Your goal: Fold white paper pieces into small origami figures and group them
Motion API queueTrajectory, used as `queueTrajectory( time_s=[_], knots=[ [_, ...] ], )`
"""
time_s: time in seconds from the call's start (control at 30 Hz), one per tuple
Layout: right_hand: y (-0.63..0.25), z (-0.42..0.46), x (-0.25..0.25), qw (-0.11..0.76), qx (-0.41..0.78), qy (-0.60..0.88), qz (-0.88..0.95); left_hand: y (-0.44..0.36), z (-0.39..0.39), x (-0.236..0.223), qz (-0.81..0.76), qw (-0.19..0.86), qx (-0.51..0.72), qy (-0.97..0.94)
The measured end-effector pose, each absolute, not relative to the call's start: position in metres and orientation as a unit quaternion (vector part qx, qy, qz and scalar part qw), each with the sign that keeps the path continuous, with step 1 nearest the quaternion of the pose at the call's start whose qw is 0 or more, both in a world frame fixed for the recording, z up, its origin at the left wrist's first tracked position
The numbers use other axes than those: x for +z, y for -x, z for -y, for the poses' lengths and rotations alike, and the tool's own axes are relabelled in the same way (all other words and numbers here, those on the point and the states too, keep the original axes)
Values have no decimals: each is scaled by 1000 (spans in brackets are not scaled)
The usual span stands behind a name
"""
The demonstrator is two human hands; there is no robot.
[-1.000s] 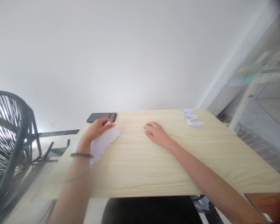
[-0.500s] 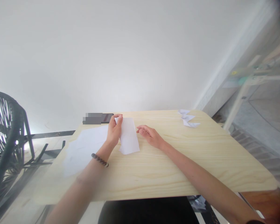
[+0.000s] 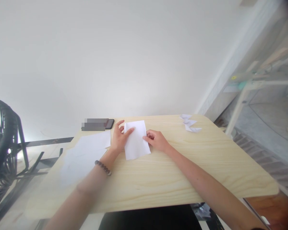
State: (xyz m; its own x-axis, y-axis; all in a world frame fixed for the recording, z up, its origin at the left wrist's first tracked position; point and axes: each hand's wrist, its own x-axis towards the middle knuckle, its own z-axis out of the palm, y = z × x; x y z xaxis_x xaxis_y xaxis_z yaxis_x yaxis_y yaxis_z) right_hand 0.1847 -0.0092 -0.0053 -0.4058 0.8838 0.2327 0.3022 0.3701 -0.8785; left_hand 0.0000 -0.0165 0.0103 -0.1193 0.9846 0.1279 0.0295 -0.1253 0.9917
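A white sheet of paper (image 3: 136,143) is held between my two hands over the middle of the table. My left hand (image 3: 120,137) has its thumb across the paper's upper left part, with the index finger raised off it. At the paper's right edge, my right hand (image 3: 156,139) pinches it between thumb and curled fingers. More white sheets (image 3: 84,156) lie overlapping on the left of the table, partly behind my left forearm. Several folded white paper pieces (image 3: 190,123) stand in a row at the back right.
The pale wooden table (image 3: 182,182) has its back edge at a white wall. A dark phone (image 3: 109,124), partly blurred out, lies at the back left corner. To the left is a dark woven chair (image 3: 4,143). A light metal frame (image 3: 240,105) stands beyond the right side.
My left hand has brought one sheet from the pile on the left to the table's middle. My right hand, empty before, has closed on the sheet's right edge.
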Motion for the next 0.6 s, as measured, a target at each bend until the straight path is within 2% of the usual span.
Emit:
queueTrajectory(
  time_s=[0.13,0.33,0.6],
  knots=[
    [-190,5,-5,378,443,396,710,5,15,11,-493,480,537,-488],
    [-197,2,-1,373,518,382,668,11,15,11,-445,602,431,-504],
    [-200,-1,3,365,573,339,651,9,15,10,-437,620,414,-504]
  ],
)
